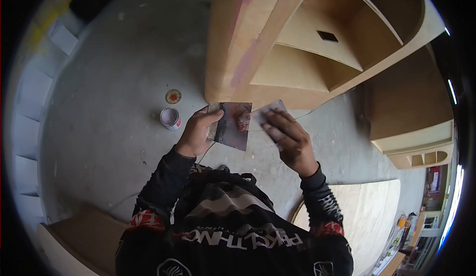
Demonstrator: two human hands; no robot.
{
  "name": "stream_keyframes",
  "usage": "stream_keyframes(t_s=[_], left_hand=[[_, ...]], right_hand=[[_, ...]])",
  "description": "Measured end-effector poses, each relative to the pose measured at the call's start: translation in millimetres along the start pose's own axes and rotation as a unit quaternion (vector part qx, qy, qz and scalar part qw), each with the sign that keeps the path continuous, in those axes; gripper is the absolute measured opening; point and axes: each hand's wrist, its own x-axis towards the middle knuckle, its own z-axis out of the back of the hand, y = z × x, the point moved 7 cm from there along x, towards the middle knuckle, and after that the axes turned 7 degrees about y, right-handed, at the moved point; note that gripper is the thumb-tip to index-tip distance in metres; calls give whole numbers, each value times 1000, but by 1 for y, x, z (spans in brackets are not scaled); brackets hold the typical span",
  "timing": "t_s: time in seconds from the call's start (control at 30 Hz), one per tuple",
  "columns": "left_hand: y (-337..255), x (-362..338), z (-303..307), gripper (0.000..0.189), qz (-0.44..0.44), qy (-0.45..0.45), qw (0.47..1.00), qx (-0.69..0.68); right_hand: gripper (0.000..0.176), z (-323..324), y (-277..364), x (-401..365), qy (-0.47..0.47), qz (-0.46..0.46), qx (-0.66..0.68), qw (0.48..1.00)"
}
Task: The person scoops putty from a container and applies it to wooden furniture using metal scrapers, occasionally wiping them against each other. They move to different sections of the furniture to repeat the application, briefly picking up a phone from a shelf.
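My left hand [197, 130] is closed on the worn, light-coloured back edge of a broad putty scraper [232, 136], thumb on top. Its dark, shiny metal plate points to the right, and a small red-and-white patch shows near its right edge. Opposite it, my right hand [292, 139] grips a thin grey spreader blade [266, 112], fingers laid along its face and slightly blurred. The blade's left side is close to the scraper's right edge. Just ahead of both hands stands a wooden cabinet [277, 95] with pinkish filler smeared along its side.
An opened tin [170, 119] stands on the concrete floor [124, 78] left of my left hand, its round lid [173, 96] lying behind it. A dark phone-like rectangle [327, 36] is in the cabinet. A pale wooden panel [367, 211] lies at lower right, near another cabinet [406, 102].
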Motion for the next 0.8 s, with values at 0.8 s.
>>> stream_keyframes(t_s=[0.8], left_hand=[[0,-11,24,34,-168,-20,985,24]], right_hand=[[49,-94,-28,-68,-50,-277,381,881]])
